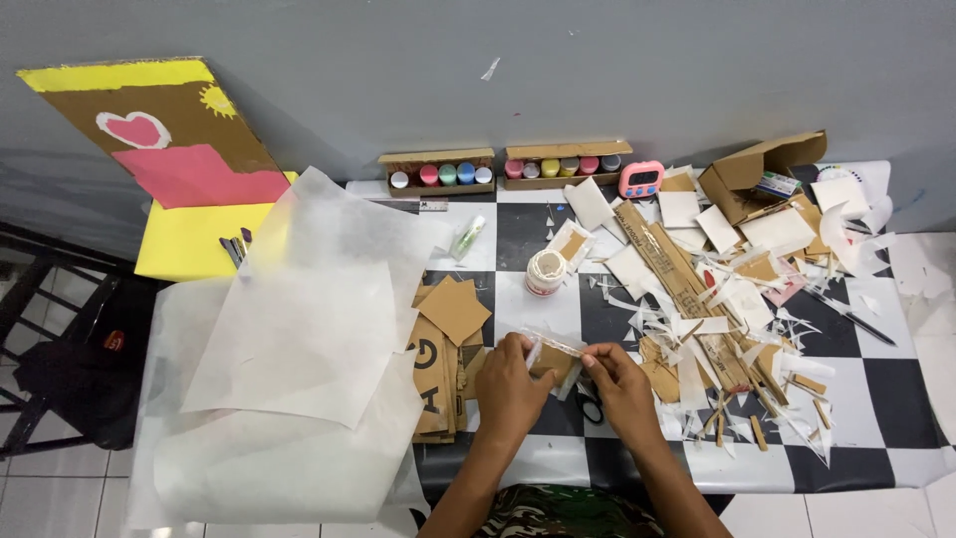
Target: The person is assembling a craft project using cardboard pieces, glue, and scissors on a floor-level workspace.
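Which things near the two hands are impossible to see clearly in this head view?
- Small cardboard piece: mostly covered by the left hand and right hand.
- Clear strip between the fingertips: too thin and blurred to identify.
- Dark object on the table: hidden under the right hand.
- Cardboard stack: lower sheets hidden under the top ones.

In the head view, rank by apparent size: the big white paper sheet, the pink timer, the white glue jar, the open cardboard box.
1. White paper sheet
2. Open cardboard box
3. Pink timer and white glue jar: look alike, unranked.

Checkered table (876, 384) — cardboard scraps (697, 299), perhaps glue (545, 272).
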